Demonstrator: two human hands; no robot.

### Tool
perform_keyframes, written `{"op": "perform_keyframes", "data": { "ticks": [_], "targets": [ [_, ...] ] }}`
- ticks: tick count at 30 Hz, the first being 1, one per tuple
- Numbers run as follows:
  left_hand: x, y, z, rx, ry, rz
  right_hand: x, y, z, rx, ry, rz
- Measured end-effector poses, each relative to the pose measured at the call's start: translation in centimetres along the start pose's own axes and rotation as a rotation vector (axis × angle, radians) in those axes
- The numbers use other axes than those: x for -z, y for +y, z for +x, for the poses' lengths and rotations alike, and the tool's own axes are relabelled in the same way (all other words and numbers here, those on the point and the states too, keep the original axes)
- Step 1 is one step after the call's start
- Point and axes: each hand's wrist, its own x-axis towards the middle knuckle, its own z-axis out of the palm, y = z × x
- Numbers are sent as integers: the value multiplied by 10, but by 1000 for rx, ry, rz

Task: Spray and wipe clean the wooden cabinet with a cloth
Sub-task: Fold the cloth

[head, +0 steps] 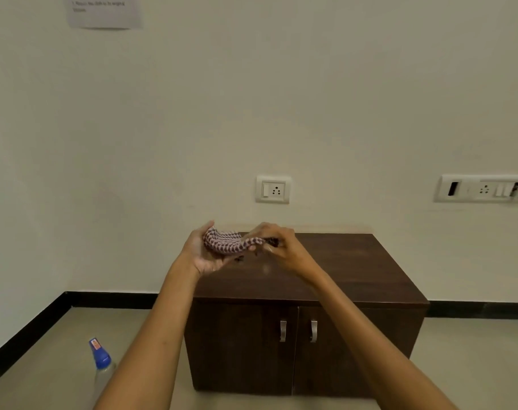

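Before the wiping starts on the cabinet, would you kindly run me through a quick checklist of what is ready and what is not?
1. Cloth in hand: ok, left hand and right hand both hold it above the cabinet.
2. Cloth folded into a pad: not ok, it sags between the hands.
3. Cabinet top free of objects: ok.
4. Cabinet doors closed: ok.
5. Spray bottle within reach: ok, standing on the floor to the left.
6. Top already sprayed: cannot tell.
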Motion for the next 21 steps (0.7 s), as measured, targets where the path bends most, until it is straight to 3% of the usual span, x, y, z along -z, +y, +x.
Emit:
{"op": "perform_keyframes", "data": {
  "ticks": [2,4,7,9,11,15,18,21],
  "targets": [
    [1,1,0,-57,22,35,0,7,-14,-58,-36,56],
    [4,-2,-1,-136,13,4,-5,5,-25,-183,84,312],
    [10,-8,-7,-187,-20,-21,-20,12,-28,-734,385,909],
    [14,-9,-9,-189,-21,15,-32,19,-26,-1021,252,1275],
    [18,-10,-10,-173,-29,66,-40,13,-19,-1014,69,1451],
    [32,3,-17,-113,-79,136,-47,4,3,-967,151,1398],
    [42,25,-24,-92,60,359,-54,4,17,-986,256,1217],
    [53,42,-25,-54,235,553,-71,0,30,-1000,210,1053]
  ]
}}
